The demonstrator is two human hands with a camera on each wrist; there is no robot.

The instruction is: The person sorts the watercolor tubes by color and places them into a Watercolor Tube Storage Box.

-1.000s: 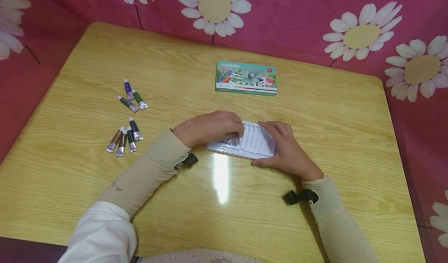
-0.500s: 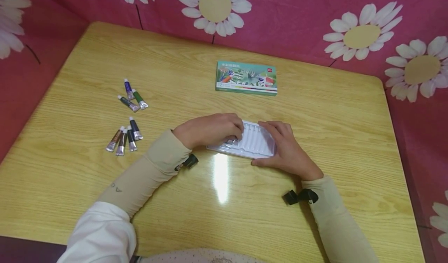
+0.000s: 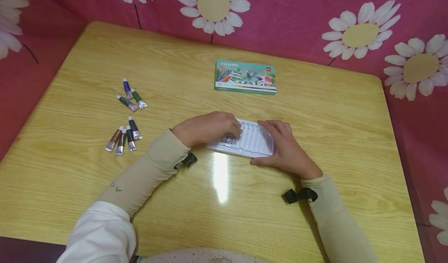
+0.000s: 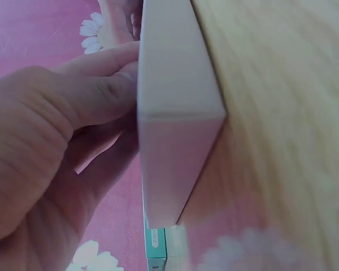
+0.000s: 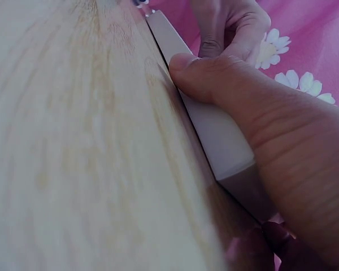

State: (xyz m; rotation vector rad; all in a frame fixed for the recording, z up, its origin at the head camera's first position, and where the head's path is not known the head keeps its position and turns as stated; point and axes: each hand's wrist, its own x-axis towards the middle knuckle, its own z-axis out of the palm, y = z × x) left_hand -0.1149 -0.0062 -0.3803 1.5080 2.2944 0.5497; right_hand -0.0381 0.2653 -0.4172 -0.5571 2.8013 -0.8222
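Head view: at mid-frame the right hand, spread wide, grips the white tray across its right end. The left hand curls over silvery tube ends; whether it pinches any, I cannot tell. A firm brace and light pressure along the grooves should serve best.

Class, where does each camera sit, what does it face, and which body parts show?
Head: on the head, facing forward and down at the white tray; left hand, right hand, sleeves.
Left wrist: on that wrist, facing the tray's side; left hand, part of right hand.
Right wrist: on that wrist, facing the tray's side; right hand, left hand beyond.
Both wrist views share the tray.
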